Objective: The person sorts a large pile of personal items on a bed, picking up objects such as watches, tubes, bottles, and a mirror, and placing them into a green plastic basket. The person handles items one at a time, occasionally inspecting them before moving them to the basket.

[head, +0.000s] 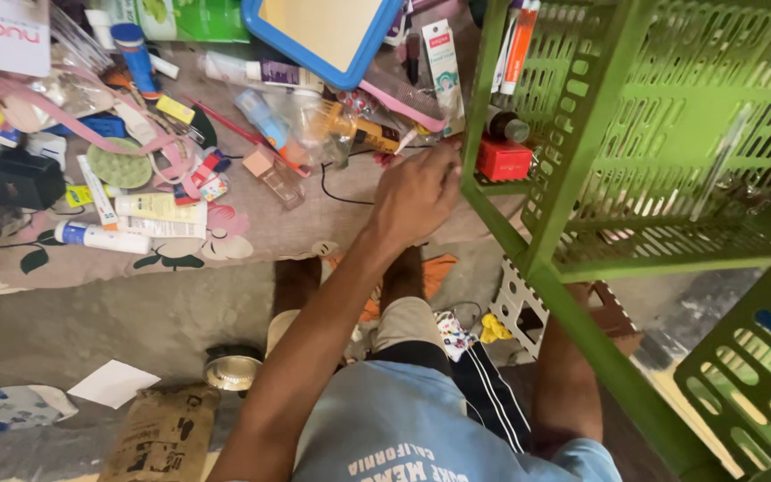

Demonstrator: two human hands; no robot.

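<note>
My left hand (417, 192) reaches across from the lower left, knuckles up, to the edge of a cluttered cloth beside the green plastic rack (582, 134). Its fingertips touch down near a pink comb (403, 94) and the rack's front post; whether they grip anything is hidden. A small red box (503, 161) and a dark bottle (512, 127) sit on the rack shelf just right of the hand. My right forearm (564, 393) runs up behind the rack's leg, and that hand is out of sight.
Tubes (100, 236), small bottles, a green round pad (118, 167), a black box (24, 178) and a blue-framed board (323, 36) litter the cloth. A metal tin (232, 368), a white paper (113, 382) and a brown paper bag (162, 437) lie near my knees.
</note>
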